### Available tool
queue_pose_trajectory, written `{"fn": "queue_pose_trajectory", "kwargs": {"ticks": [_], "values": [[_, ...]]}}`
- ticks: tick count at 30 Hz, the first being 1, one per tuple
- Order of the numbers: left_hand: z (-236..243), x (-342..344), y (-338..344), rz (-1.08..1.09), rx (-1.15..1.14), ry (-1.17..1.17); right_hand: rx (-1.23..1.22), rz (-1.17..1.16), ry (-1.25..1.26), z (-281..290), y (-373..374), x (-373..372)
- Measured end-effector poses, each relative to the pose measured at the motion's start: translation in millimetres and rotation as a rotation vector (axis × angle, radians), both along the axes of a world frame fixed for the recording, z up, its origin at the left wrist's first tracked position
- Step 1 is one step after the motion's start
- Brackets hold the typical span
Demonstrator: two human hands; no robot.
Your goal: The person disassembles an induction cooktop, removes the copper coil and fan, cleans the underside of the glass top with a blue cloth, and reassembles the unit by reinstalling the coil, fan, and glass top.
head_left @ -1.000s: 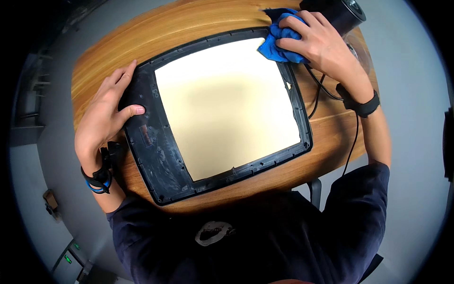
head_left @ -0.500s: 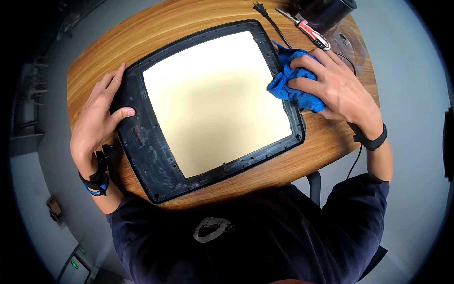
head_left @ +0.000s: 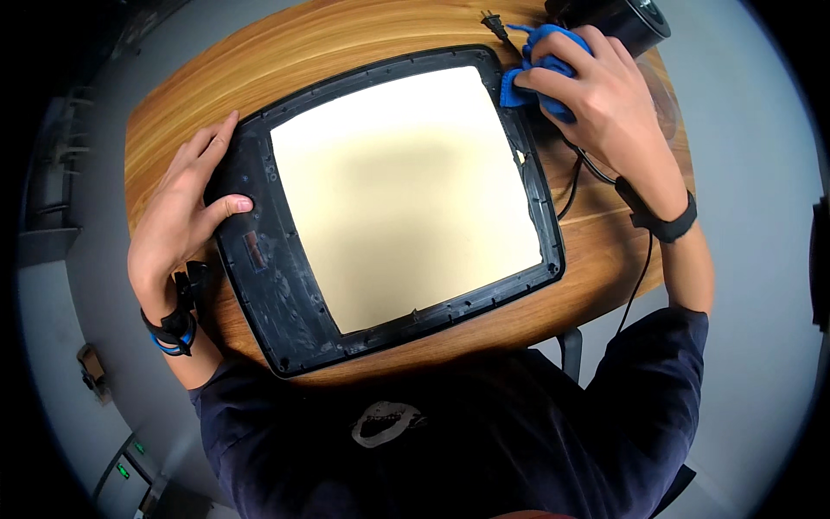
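A black plastic frame panel [head_left: 290, 298] with a bright, pale, mirror-like sheet [head_left: 406, 199] in its middle lies tilted on the wooden table. My left hand [head_left: 186, 195] rests along its left edge, fingers stretched out and thumb on the black border. Beyond the panel's top right corner, my right hand [head_left: 596, 95] is closed around a crumpled blue cloth [head_left: 553, 48]. The cloth is at the panel's far right rim; whether it touches the rim I cannot tell.
A black cylindrical object [head_left: 627, 22] stands at the far right of the table [head_left: 199, 104]. A plug [head_left: 493, 22] with a black cord lies near the cloth, and more cord [head_left: 572, 186] runs beside the panel. A clear, round-edged item [head_left: 661, 112] is partly behind my right hand.
My right hand has moved the blue cloth away from me, from the panel's right side to its far corner. The red-and-white screwdriver is now hidden. My left hand stays on the left edge.
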State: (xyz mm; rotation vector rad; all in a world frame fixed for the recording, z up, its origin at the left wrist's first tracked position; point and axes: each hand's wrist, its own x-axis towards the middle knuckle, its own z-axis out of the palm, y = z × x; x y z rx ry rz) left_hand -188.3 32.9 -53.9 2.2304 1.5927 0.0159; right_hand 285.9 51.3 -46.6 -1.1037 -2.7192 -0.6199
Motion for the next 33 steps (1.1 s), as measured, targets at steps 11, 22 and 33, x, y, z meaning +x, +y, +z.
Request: {"fn": "queue_pose_trajectory", "kwargs": {"ticks": [11,22,33], "values": [[-2.8,-2.5,-1.6,-0.017,0.025,-0.003,-0.203,0.050,-0.122,16.9,2.4,-8.6],[-0.4,5.5,-5.8,-0.014,0.072,-0.039,-0.290,-0.047,-0.093,4.9,-27.0,6.7],[-10.2,-1.7,-5.5,-0.057,0.165,-0.006,-0.042,0.130,-0.220,3.3,-22.9,-3.5]]}}
